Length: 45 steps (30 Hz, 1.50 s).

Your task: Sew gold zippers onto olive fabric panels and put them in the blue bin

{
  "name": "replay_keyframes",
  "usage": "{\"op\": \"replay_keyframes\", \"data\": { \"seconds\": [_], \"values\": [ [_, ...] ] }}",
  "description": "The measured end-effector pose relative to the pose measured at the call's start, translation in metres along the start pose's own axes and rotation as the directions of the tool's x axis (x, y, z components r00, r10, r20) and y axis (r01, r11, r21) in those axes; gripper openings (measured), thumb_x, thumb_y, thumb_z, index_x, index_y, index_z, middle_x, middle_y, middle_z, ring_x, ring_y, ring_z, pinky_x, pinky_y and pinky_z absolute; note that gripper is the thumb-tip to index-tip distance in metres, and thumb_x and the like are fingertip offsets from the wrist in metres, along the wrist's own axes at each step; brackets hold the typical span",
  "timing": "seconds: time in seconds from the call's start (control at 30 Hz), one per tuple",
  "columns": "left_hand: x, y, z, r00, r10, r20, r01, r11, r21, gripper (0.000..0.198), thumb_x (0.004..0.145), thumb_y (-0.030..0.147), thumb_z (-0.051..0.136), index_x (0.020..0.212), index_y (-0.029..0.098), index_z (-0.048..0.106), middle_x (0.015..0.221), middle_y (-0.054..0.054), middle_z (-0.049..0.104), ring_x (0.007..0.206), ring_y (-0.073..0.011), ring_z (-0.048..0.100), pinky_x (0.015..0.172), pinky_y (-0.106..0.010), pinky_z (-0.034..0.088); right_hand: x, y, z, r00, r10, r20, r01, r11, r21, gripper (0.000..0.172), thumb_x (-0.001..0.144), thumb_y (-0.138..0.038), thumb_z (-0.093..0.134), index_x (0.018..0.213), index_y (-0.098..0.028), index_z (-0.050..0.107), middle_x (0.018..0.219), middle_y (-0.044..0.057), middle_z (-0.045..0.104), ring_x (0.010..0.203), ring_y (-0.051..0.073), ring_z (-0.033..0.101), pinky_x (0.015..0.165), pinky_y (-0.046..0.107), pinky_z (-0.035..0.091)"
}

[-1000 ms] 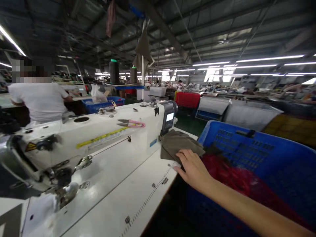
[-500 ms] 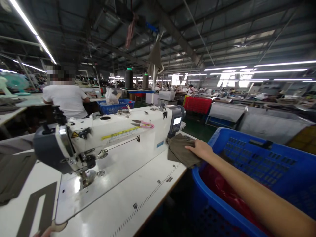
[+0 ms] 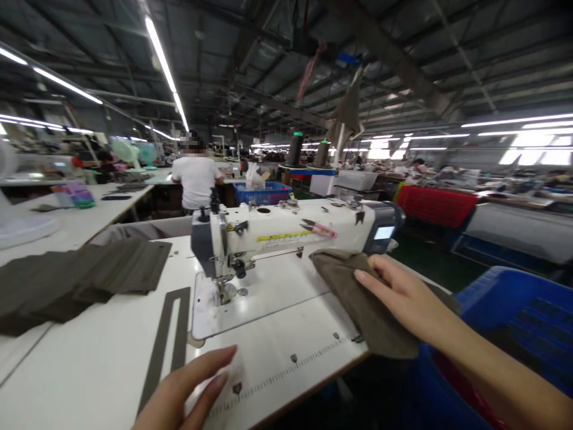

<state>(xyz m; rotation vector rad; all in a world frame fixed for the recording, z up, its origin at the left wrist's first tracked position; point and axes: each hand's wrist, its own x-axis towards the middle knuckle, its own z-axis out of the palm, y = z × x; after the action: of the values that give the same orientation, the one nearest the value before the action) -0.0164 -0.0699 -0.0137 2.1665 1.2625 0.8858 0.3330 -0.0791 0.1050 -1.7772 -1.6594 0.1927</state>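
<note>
My right hand (image 3: 405, 295) lies on a stack of olive-brown fabric pieces (image 3: 358, 295) at the right end of the white sewing table (image 3: 102, 352); its fingers curl over the top piece, gripping it. My left hand (image 3: 179, 394) rests flat on the table near the front edge, fingers stretched out, holding nothing. The white sewing machine (image 3: 290, 230) stands between and beyond both hands, with pink thread snips (image 3: 320, 227) lying on its arm.
A pile of dark fabric pieces (image 3: 76, 278) lies at the table's left. A blue plastic crate (image 3: 514, 316) holding red cloth stands at the right. A person in a white shirt (image 3: 196, 179) works at a table behind. Thread cones (image 3: 295, 149) stand behind the machine.
My view has swung left, bringing the table's left side into sight. My right hand has drawn the fabric stack toward me along the table, and my left hand has come into view on the table.
</note>
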Motion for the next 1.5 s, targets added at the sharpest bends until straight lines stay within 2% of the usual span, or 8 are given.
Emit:
{"op": "replay_keyframes", "data": {
  "seconds": [0.1, 0.23, 0.37, 0.5, 0.7, 1.03, 1.23, 1.5],
  "values": [
    [0.019, 0.041, 0.019, 0.940, -0.208, 0.269, 0.325, 0.783, -0.531, 0.042, 0.084, 0.043, 0.044, 0.120, 0.020, 0.051, 0.110, -0.011, 0.062, 0.093, -0.0251, 0.063, 0.075, -0.038, 0.055, -0.012, -0.020, 0.043, 0.960, 0.048, 0.277, -0.185, 0.848, 0.496, 0.032, 0.074, -0.052, 0.051, 0.070, -0.021, 0.048, 0.067, 0.000, 0.056, 0.068, 0.019, 0.055, 0.062, 0.029, 0.043],
    [0.040, 0.055, 0.034, 0.850, -0.385, 0.360, 0.517, 0.475, -0.712, 0.036, 0.088, 0.023, 0.043, 0.122, 0.013, 0.041, 0.090, -0.009, 0.062, 0.069, -0.0147, 0.064, 0.062, -0.029, 0.055, -0.030, -0.013, 0.103, 0.818, 0.161, 0.552, -0.546, 0.520, 0.657, 0.030, 0.064, -0.045, 0.066, 0.071, -0.019, 0.054, 0.067, 0.002, 0.063, 0.070, 0.022, 0.061, 0.070, 0.034, 0.046],
    [0.039, 0.049, 0.026, 0.806, -0.512, 0.297, 0.576, 0.560, -0.596, 0.045, 0.084, 0.015, 0.046, 0.127, 0.012, 0.032, 0.098, -0.012, 0.057, 0.068, -0.0173, 0.064, 0.054, -0.030, 0.055, -0.035, 0.003, 0.122, 0.782, 0.218, 0.584, -0.613, 0.440, 0.656, 0.027, 0.064, -0.041, 0.068, 0.071, -0.018, 0.056, 0.070, 0.003, 0.066, 0.071, 0.023, 0.063, 0.071, 0.034, 0.046],
    [0.038, 0.051, 0.010, 0.976, -0.189, 0.106, 0.195, 0.980, -0.048, 0.032, 0.077, 0.024, 0.061, 0.107, 0.017, 0.057, 0.114, -0.012, 0.056, 0.100, -0.0272, 0.056, 0.086, -0.045, 0.046, -0.031, 0.006, 0.119, 0.774, 0.248, 0.583, -0.625, 0.451, 0.638, 0.024, 0.065, -0.038, 0.069, 0.070, -0.018, 0.056, 0.066, 0.002, 0.066, 0.066, 0.021, 0.062, 0.066, 0.031, 0.046],
    [0.038, 0.051, 0.017, 0.956, 0.107, 0.272, -0.186, 0.940, 0.285, 0.088, 0.061, 0.069, 0.059, 0.131, 0.020, 0.039, 0.135, -0.012, 0.040, 0.125, -0.0375, 0.031, 0.103, -0.062, 0.008, -0.027, 0.000, 0.116, 0.756, 0.234, 0.611, -0.648, 0.399, 0.649, 0.026, 0.067, -0.037, 0.067, 0.083, -0.017, 0.061, 0.076, 0.005, 0.068, 0.075, 0.024, 0.064, 0.072, 0.036, 0.048],
    [0.041, 0.046, 0.010, 0.944, 0.133, 0.301, -0.243, 0.899, 0.364, 0.077, 0.069, 0.068, 0.052, 0.125, 0.016, 0.046, 0.133, -0.013, 0.044, 0.126, -0.0357, 0.031, 0.106, -0.058, 0.000, 0.014, 0.020, 0.104, 0.847, 0.172, 0.503, -0.441, 0.756, 0.483, 0.035, 0.064, -0.051, 0.066, 0.063, -0.017, 0.060, 0.052, -0.002, 0.059, 0.048, 0.012, 0.054, 0.048, 0.022, 0.042],
    [0.045, 0.043, 0.003, 0.970, 0.134, 0.203, -0.209, 0.884, 0.418, 0.069, 0.061, 0.073, 0.055, 0.102, 0.017, 0.062, 0.120, -0.013, 0.055, 0.119, -0.0340, 0.042, 0.107, -0.055, 0.003, 0.036, 0.010, 0.109, 0.776, 0.204, 0.597, -0.443, 0.850, 0.286, 0.043, 0.073, -0.058, 0.051, 0.062, -0.017, 0.054, 0.054, 0.004, 0.061, 0.046, 0.015, 0.056, 0.046, 0.026, 0.045],
    [0.041, 0.036, 0.013, 0.961, 0.126, 0.247, -0.248, 0.789, 0.563, 0.105, 0.055, 0.086, 0.039, 0.124, 0.007, 0.047, 0.131, -0.024, 0.041, 0.122, -0.0397, 0.036, 0.103, -0.061, 0.010, 0.063, -0.004, 0.151, 0.951, 0.011, 0.310, -0.039, 0.996, 0.085, 0.016, 0.081, -0.031, 0.053, 0.077, -0.017, 0.060, 0.081, 0.005, 0.067, 0.079, 0.019, 0.062, 0.070, 0.026, 0.044]
  ]
}}
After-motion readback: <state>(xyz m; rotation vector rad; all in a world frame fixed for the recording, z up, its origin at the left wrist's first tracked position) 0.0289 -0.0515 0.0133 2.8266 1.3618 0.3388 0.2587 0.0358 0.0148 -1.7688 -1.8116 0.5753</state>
